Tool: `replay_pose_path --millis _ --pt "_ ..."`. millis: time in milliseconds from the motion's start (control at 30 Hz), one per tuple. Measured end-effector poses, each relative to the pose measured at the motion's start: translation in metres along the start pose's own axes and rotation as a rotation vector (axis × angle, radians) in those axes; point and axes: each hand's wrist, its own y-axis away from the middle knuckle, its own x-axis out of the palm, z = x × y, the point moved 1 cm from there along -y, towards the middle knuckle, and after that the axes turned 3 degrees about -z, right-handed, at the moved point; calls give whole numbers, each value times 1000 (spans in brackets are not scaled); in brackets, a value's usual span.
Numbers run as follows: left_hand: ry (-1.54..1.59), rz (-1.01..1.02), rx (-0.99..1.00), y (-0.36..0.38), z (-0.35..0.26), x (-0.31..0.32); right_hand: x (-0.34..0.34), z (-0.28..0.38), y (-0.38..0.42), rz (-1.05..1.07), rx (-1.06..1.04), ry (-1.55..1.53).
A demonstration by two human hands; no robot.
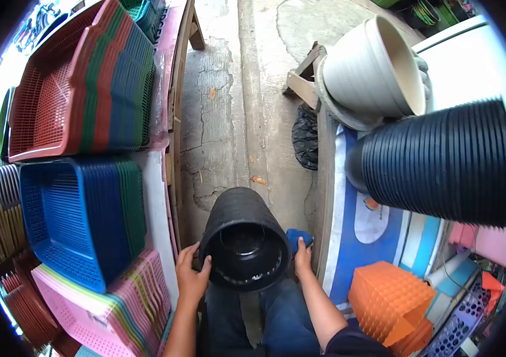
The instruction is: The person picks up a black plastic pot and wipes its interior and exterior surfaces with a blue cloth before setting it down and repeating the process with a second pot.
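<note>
Black plastic pot stack (244,238): round, ribbed, tapered, lying on the person's lap with its mouth toward them. Left hand (191,275) grips its rim; right hand (302,254) presses a blue cloth (296,237) against its side. Flanking: latticed plastic trays (80,220).

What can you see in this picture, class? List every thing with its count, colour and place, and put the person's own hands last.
black pot stack: one stack, black, centre, between both hands
blue cloth: one, blue, under the right hand
basket stacks: several; red, green, blue, pink; left side
large black pot stack: one, black, lying on its side, right
pale pots: a few nested, cream, upper right
orange crates: one stack, orange, lower right
concrete floor: grey, cracked, middle
left hand: on the stack's left rim
right hand: at its right side, on the cloth
</note>
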Motion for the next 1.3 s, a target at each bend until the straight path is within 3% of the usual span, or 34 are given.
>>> replay_pose_path --millis 33,100,167,233,300,367,433,533,633,700,833,967,1033,1100,1167,1200,1300 --pt "-53 -23 -20 8 -5 -5 -15 19 27 -5 0 -4" --pt "-50 -32 -39 18 -18 -13 -41 63 73 26 -205 134" --pt "-57 1 -127 23 -10 -12 -56 95 111 157 -259 -112" --pt "-24 -25 -126 24 2 -7 -63 101 125 233 -233 -259" --pt "-97 -17 -133 23 6 -6 -57 108 134 382 -197 -70" --pt "-37 4 -175 24 10 -4 -33 111 138 254 -403 287" --pt "19 25 -204 19 15 -2 -18 110 135 232 -476 449" --pt "10 57 -215 19 24 -3 -7 122 143 136 -414 592" --pt "25 76 -223 14 28 -1 -1 111 133 58 -447 538" --pt "117 96 -334 11 27 -3 -4 121 137 44 -435 539" --pt "61 142 -256 3 -8 -24 -17 133 147 87 -324 387" --pt "126 88 69 2 -27 -37 -49 179 200 53 -356 233" --pt "741 303 -170 10 -81 -71 -69 196 217 206 -249 206" --pt "776 304 -97 18 -122 -94 -84 206 225 194 -324 173" --pt "816 283 -29 15 -157 -109 -110 243 261 393 -334 81" --pt "794 300 21 15 -169 -116 -128 272 287 460 -426 209" --pt "753 252 97 17 -192 -132 -157 308 327 480 -445 61"
